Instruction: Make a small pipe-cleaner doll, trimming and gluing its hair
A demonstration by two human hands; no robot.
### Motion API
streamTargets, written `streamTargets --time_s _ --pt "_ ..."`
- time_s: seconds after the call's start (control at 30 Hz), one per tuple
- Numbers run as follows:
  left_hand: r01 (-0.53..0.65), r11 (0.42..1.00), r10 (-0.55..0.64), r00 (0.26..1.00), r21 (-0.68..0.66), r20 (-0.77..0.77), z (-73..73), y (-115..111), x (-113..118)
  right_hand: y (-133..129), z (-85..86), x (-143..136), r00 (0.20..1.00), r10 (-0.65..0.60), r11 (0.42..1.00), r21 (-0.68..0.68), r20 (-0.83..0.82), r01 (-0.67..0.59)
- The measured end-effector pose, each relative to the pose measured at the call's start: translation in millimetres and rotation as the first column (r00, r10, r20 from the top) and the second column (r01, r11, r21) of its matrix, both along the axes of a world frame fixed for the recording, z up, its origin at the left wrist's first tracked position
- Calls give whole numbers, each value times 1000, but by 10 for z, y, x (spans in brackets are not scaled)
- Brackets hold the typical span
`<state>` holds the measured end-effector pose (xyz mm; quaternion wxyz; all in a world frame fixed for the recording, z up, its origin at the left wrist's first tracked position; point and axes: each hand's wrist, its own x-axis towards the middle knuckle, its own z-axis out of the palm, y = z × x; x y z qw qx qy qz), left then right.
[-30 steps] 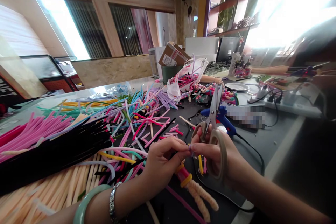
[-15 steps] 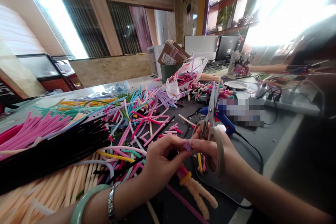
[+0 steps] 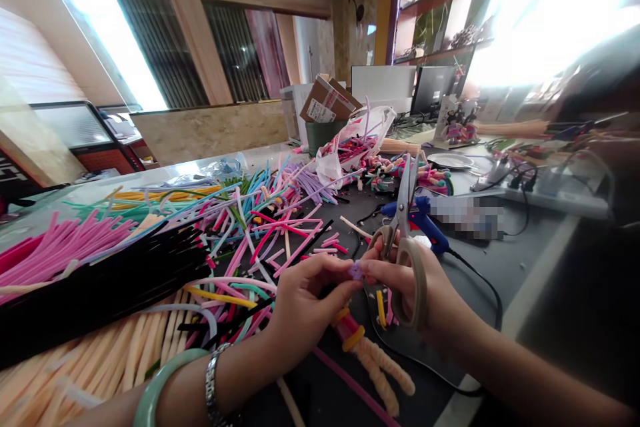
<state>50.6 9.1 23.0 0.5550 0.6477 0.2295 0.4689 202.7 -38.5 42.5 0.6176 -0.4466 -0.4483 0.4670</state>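
Between the fingertips of my left hand (image 3: 313,303) is a small purple pipe-cleaner piece (image 3: 356,271). The fingertips of my right hand (image 3: 425,280) touch its other side. Scissors (image 3: 404,213) with brown handles hang on my right hand, blades pointing up and slightly apart. Below my left hand lies a pipe-cleaner doll (image 3: 350,330) with a red and yellow body and two peach legs; its upper part is hidden behind my fingers. A short yellow pipe-cleaner piece (image 3: 381,309) rests under my right hand.
Bundles of black (image 3: 125,267), pink (image 3: 75,243) and peach pipe cleaners (image 3: 115,357) cover the left side. Loose cut pieces lie in the middle. A blue glue gun (image 3: 425,220) with a trailing cord lies behind my right hand. A white plastic bag (image 3: 330,167) stands at the back.
Both hands stay nearly in place, with the fingers shifting slightly around the purple piece. A little more of the doll's body shows below my left hand.
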Motion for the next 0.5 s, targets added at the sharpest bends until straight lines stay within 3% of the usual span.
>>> streamTargets --time_s 0.17,0.5 --pt "-75 997 75 997 4 10 54 -5 6 27 -3 46 998 -25 999 50 57 22" --pt "-125 992 125 992 13 18 73 -7 19 42 -20 29 993 104 995 1 63 -104"
